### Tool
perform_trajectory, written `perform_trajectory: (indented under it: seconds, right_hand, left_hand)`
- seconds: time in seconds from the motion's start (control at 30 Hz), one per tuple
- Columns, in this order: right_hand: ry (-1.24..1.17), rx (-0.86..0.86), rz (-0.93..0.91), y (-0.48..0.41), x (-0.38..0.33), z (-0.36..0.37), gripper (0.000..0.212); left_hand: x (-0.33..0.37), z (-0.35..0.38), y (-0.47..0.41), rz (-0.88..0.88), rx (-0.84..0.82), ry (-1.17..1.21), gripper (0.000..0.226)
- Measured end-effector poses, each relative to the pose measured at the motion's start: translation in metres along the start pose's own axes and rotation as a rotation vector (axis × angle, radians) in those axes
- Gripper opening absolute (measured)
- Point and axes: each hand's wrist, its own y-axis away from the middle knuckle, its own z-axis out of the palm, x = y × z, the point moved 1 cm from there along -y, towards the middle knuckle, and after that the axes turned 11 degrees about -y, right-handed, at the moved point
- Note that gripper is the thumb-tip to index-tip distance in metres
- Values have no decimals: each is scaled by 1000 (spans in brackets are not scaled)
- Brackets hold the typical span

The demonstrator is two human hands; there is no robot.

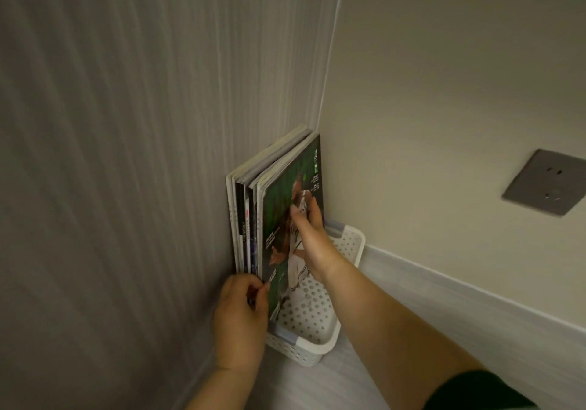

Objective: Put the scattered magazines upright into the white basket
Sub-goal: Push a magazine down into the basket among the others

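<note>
A white perforated basket (pixel 317 340) sits on the floor in the room's corner. Several magazines (pixel 245 219) stand upright in its left side, leaning against the left wall. The outermost one is a green-covered magazine (pixel 285 194) showing a player in white. My left hand (pixel 241 317) pinches the green magazine's near lower edge. My right hand (pixel 309 235) presses flat on its cover, fingers near the far edge. The basket's right half holds nothing that I can see.
A striped grey wall panel (pixel 111 156) runs along the left. A cream wall (pixel 444 92) on the right carries a grey power socket (pixel 543 182) and a pale skirting board (pixel 475 295). Light floor (pixel 333 387) lies in front of the basket.
</note>
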Motion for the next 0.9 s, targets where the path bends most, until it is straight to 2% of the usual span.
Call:
perform_trajectory:
  seconds: [0.13, 0.2, 0.27, 0.33, 0.43, 0.63, 0.8, 0.9]
  right_hand:
    - [87, -48, -25, 2, 0, -2, 67]
    - [88, -44, -52, 3, -1, -8, 57]
    - [75, 69, -112, -1, -8, -16, 40]
    - [69, 206, -81, -12, -16, -28, 51]
    - [76, 234, 37, -30, -29, -37, 63]
    - [78, 180, 104, -51, -24, -26, 44]
    - [-48, 180, 54, -51, -23, -30, 54]
    - [5, 167, 50, -47, -24, -30, 54]
  left_hand:
    - [0, 0, 0, 19, 6, -15, 53]
    - [-1, 0, 1, 9, 5, -3, 51]
    - [-2, 0, 1, -10, -4, 17, 49]
    - [-4, 1, 1, -32, -14, 35, 46]
    - [-7, 2, 0, -45, -19, 41, 44]
    - [-14, 2, 1, -34, -32, 8, 45]
    - [-16, 1, 3, 22, -15, -24, 49]
    - [-15, -1, 2, 10, -44, -32, 45]
